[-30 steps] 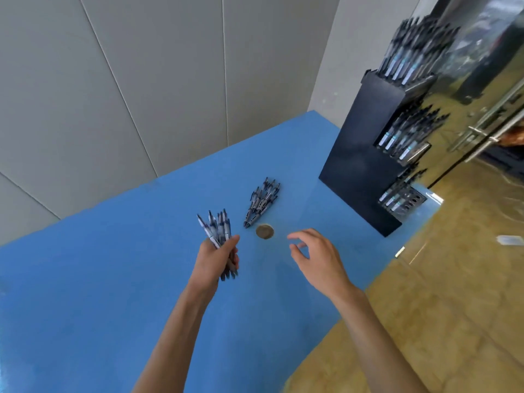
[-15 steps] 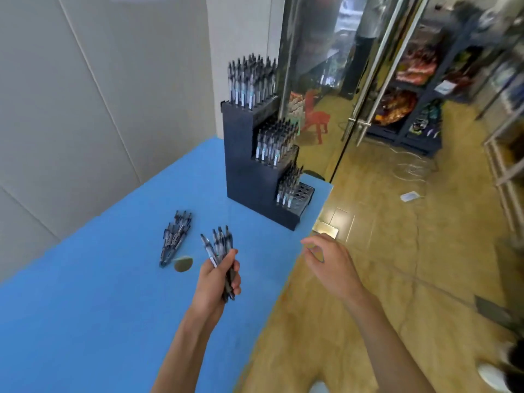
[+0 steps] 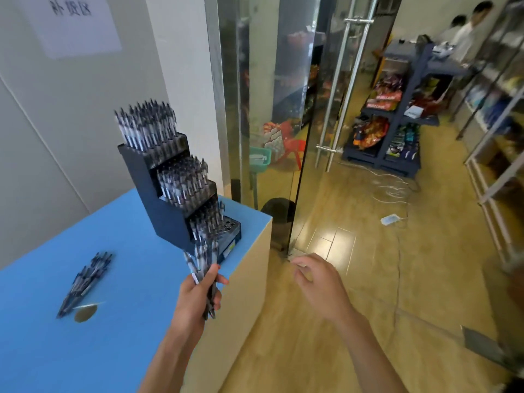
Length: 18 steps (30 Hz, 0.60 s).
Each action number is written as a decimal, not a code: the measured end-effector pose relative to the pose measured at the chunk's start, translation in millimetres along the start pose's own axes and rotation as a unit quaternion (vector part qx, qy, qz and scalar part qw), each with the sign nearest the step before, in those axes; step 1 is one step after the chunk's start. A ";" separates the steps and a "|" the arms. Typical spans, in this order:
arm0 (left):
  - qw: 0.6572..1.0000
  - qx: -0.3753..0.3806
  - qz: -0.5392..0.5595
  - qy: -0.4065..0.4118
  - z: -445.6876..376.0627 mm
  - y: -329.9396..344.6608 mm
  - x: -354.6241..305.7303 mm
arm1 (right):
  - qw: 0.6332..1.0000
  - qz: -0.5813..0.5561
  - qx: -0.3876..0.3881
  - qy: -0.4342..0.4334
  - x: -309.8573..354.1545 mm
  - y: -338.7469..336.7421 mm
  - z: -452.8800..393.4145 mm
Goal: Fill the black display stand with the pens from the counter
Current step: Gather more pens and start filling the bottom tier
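A bundle of pens (image 3: 205,259) is gripped in the left hand (image 3: 195,300); the right hand (image 3: 317,282) is held loose and empty. More pens (image 3: 85,282) lie on the counter (image 3: 119,321). Next, single pens must be fed into the black display stand's (image 3: 167,205) bottom-tier holes.

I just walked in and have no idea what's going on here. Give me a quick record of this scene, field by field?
Left hand: grips a bunch of black-and-clear pens, raised in front of the stand
Right hand: empty, fingers loosely curled, over the floor beside the counter
Black stepped display stand: upper two tiers packed with pens; bottom tier shows empty holes at its right end
Blue counter: bears the stand
Loose pile of pens: lies on the counter, left of the held bunch
Small round brown disc: by the pile's near end
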<state>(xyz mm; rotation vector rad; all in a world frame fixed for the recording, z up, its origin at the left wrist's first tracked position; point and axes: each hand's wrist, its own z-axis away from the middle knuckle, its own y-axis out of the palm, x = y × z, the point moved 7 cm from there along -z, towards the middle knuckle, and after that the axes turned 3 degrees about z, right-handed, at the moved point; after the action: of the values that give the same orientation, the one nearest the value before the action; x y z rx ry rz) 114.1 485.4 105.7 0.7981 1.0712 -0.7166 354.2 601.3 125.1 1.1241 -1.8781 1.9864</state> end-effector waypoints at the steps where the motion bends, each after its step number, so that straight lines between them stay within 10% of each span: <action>1: 1.000 -0.004 0.004 -0.002 -1.9 11.1 2.4 | 1.000 0.000 0.003 -0.005 -9.0 -9.9 -4.2; 18: 0.996 -0.051 0.056 0.055 -80.1 120.2 11.6 | 0.993 -0.023 0.059 -0.102 -64.8 -60.2 -143.3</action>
<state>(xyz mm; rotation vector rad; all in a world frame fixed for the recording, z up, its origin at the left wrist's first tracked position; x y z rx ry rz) 179.1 614.6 98.7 0.8100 1.1427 -0.5231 379.8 766.7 143.9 1.4392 -1.8277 2.0510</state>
